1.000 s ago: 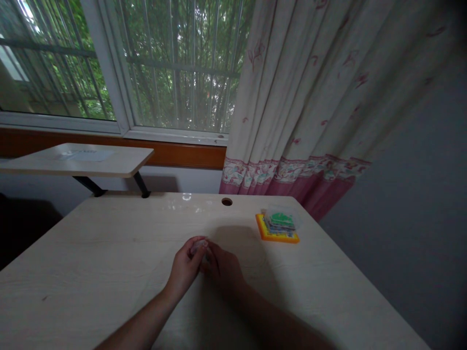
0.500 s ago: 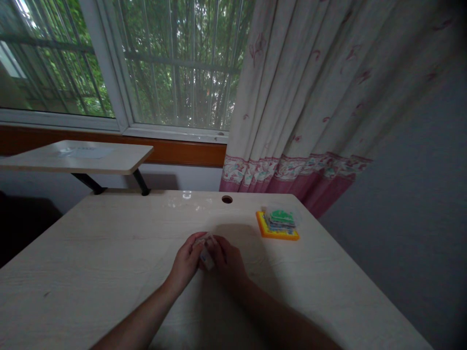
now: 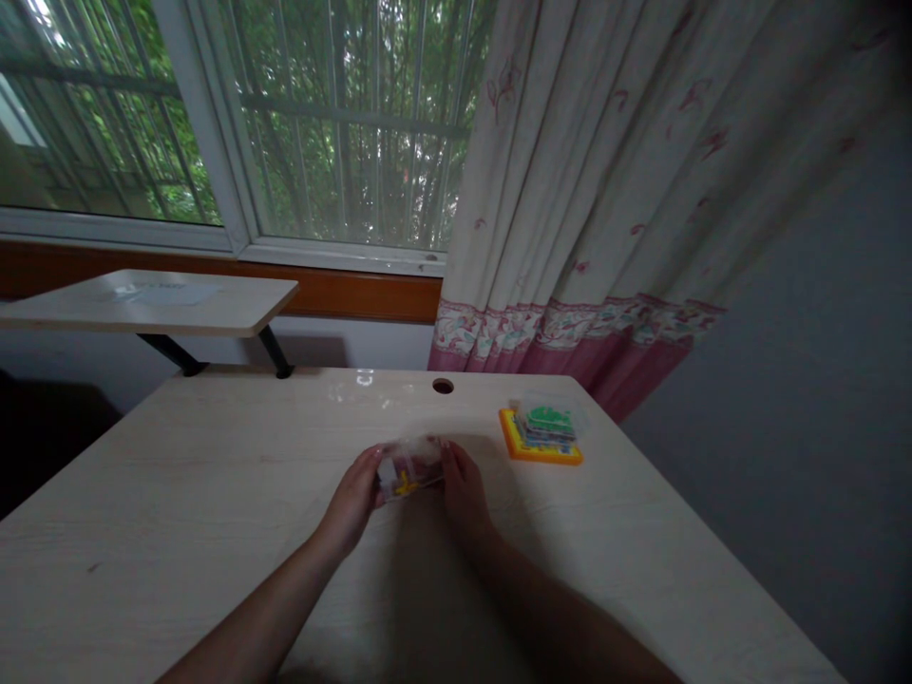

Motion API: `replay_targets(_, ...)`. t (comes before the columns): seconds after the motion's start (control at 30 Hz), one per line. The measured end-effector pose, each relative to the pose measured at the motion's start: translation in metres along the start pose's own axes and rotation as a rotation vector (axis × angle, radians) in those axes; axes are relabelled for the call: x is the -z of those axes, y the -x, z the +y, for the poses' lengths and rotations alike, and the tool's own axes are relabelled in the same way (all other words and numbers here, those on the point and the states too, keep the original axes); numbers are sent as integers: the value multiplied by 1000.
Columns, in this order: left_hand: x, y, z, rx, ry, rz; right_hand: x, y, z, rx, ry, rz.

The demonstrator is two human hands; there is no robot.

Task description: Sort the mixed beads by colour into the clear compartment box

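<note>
A clear plastic bag (image 3: 411, 467) is stretched between my two hands, above the middle of the table. Inside it are small pieces, one of them bright yellow; the others are too blurred to name. My left hand (image 3: 360, 494) grips the bag's left edge, thumb on top. At the opposite edge, my right hand (image 3: 465, 489) has its fingers closed on the plastic.
An orange-yellow tray (image 3: 545, 456) at the right carries several flat packets, with a green piece (image 3: 550, 419) on top. The pale wooden table (image 3: 178, 494) has a round cable hole (image 3: 443, 387) near its back edge. A raised shelf (image 3: 249, 318) stands at the back left.
The bag was bunched up between my hands, which were close together. Now my hands are further apart, the bag is spread flat, and the yellow piece shows.
</note>
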State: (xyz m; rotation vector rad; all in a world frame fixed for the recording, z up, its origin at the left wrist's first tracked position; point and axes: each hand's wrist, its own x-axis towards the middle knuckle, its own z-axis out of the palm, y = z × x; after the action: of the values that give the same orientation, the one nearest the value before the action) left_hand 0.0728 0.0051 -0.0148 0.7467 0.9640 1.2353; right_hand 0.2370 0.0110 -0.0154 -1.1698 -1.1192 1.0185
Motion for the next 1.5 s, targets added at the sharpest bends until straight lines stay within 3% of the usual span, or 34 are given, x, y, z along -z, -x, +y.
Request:
replay_targets(0.1,0,-1,3,85,75,-32,-1,-1,0,-57,-105,-21)
replay_targets(0.27,-2,-1,9,134,174,19,-3,-1,-3,-83,-184,-49)
replay_targets(0.5,-5,0,15,152,237,104,-1,0,-7,-98,-131,-93)
replay_targets(1.03,-5,2,17,140,285,110,-1,1,-3,-97,-39,-171)
replay_targets(1.33,-5,0,18,191,281,32,-2,3,-8,-112,-63,-96)
replay_targets(1.5,-4,0,18,201,275,46,-1,3,-3,-71,43,-71)
